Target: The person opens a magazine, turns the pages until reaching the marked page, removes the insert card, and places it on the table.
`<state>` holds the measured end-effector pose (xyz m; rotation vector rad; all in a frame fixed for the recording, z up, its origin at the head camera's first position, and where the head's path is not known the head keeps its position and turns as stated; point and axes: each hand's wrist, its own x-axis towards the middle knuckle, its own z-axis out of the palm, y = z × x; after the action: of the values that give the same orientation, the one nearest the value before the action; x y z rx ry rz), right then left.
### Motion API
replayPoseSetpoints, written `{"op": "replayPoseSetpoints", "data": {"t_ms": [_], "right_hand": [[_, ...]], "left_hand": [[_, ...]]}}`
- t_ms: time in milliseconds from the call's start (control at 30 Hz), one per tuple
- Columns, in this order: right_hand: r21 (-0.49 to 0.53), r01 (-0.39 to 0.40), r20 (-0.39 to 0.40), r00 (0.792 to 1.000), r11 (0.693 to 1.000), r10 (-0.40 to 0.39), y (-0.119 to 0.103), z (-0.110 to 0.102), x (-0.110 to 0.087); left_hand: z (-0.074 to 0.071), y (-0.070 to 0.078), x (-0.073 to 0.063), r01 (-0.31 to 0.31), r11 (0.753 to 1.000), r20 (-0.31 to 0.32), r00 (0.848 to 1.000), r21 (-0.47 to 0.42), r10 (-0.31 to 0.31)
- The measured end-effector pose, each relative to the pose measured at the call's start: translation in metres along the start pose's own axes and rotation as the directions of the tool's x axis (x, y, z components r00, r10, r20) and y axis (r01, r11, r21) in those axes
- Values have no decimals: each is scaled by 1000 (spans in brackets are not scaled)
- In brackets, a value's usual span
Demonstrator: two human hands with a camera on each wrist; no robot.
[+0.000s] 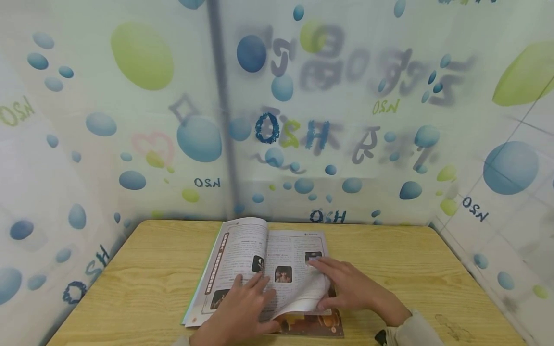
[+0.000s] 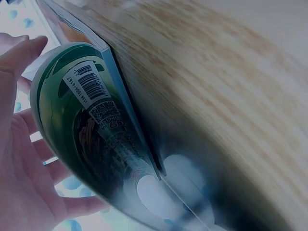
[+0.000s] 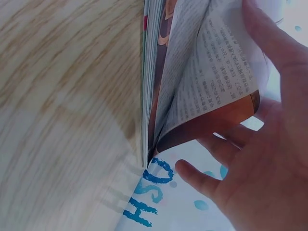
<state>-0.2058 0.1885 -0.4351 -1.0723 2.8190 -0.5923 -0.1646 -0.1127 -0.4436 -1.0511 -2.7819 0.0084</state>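
Observation:
An open magazine (image 1: 242, 242) lies on the table, with printed text and small photos on its pages. The left hand (image 1: 240, 310) rests on it near the fold, fingers spread. In the left wrist view, that hand (image 2: 24, 159) is beside the curved green back cover (image 2: 60, 110) with a barcode. At the right side, the right hand (image 1: 357, 286) holds the lower outer part of a lifted page (image 1: 309, 290) between thumb and fingers. The page bends upward, baring a brown picture page (image 1: 311, 324) underneath. The right wrist view shows the curled page (image 3: 214, 77) against the right hand (image 3: 269, 149).
Under the magazine is a light wood-grain table (image 1: 389, 254). A pale curtain (image 1: 277, 192) printed with blue and green dots and lettering hangs behind the table and along both sides. A dark mark (image 1: 452, 327) shows on the tabletop at the right front.

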Motion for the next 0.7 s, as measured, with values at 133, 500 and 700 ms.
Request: {"op": "replayPoseSetpoints", "data": {"t_ms": [133, 500, 700], "right_hand": [[3, 4, -27, 1000, 1000, -4, 2, -1, -1], [118, -91, -10, 996, 989, 93, 3, -4, -2], [202, -73, -31, 996, 977, 80, 6, -4, -4]], "left_hand": [[-1, -1, -1, 0, 1000, -41, 999, -1, 0], [3, -2, -1, -206, 978, -284, 939, -19, 192], [3, -1, 1, -255, 965, -321, 911, 53, 259]]}}
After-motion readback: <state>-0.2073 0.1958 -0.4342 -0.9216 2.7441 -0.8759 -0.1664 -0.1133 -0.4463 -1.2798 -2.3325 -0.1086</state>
